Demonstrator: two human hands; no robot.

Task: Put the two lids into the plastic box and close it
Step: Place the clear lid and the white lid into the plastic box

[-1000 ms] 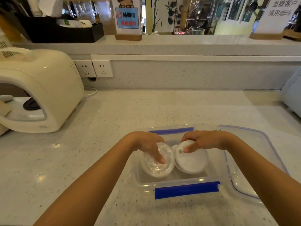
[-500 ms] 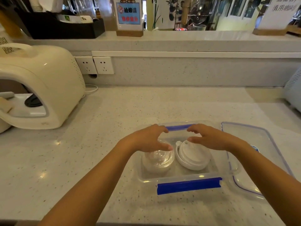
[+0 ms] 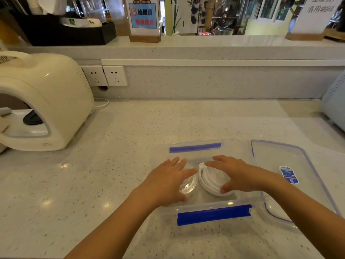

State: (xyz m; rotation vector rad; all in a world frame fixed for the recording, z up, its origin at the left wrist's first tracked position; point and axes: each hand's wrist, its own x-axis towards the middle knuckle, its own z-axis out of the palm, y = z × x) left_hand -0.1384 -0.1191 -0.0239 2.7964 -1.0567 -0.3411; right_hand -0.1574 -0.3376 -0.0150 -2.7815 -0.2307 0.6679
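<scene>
A clear plastic box with blue clips on its near and far rims stands on the counter. Inside it lie a clear domed lid on the left and a white cup lid on the right, side by side. My left hand hovers over the clear lid with fingers spread and holds nothing. Above the white lid my right hand is likewise spread and empty. The box's own clear cover, blue-edged with a sticker, lies flat just right of the box.
A cream appliance stands at the left with a cable to the wall sockets. A raised ledge runs along the back with a black tray and signs. A pale object sits at the right edge.
Both hands have let go of the lids and lifted off them, fingers now spread. The lids stay lying in the box.
</scene>
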